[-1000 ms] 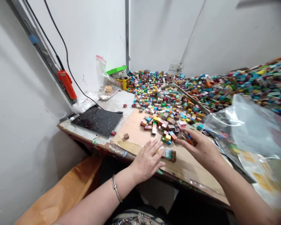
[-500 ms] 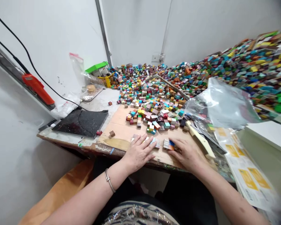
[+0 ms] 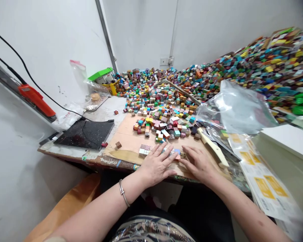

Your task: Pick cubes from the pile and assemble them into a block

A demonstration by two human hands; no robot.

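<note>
A short row of small printed blocks lies near the front edge of a pale wooden board. My left hand rests flat across this row with its fingers stretched out, covering much of the middle. White and grey patterned blocks show past its fingertips on the left. At the row's right end, my right hand has its thumb in front and fingers behind, gripping the end blocks. A blue and a pink face show between the two hands. The undersides of the fingers are hidden.
Loose coloured blocks spread behind the hands, rising to a large heap at right. A cream-handled cutter lies right of my right hand, near a clear plastic bag. A black speckled slab and single brown block are left.
My left hand has slid right along the row, uncovering its left end. The blocks at my right hand, earlier apart from the row, now sit close against it. The view has shifted slightly.
</note>
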